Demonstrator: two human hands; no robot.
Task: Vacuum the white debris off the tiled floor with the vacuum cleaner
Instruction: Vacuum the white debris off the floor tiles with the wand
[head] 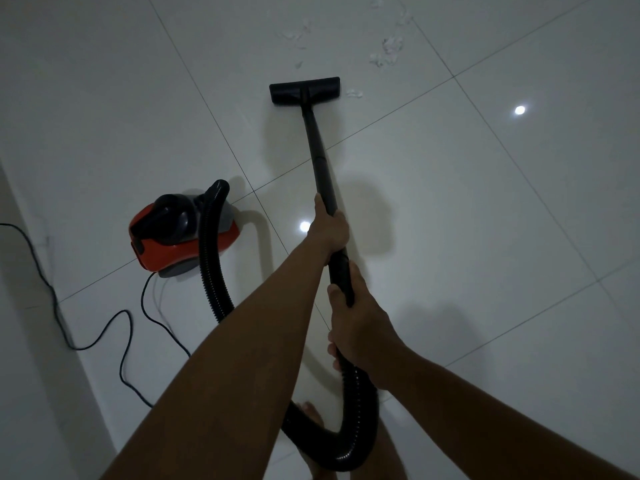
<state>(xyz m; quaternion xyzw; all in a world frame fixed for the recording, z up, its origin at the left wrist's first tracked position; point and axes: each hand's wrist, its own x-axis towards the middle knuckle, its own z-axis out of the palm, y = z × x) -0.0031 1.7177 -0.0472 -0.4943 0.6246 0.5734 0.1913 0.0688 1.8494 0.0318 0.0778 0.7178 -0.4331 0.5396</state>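
A red and black vacuum cleaner (173,233) sits on the white tiled floor (485,220) at the left. Its ribbed black hose (211,258) loops down past my feet and up to the black wand (317,143). My left hand (329,230) grips the wand partway up. My right hand (353,323) grips the handle end below it, where the hose joins. The flat black floor nozzle (304,91) rests on the tiles ahead. White debris (388,50) lies scattered beyond the nozzle, and one small clump (355,93) sits just right of it.
A black power cord (128,334) snakes across the floor from the vacuum cleaner toward a white wall (31,341) at the left. My bare feet (311,414) stand inside the hose loop. Ceiling lights reflect off the glossy tiles.
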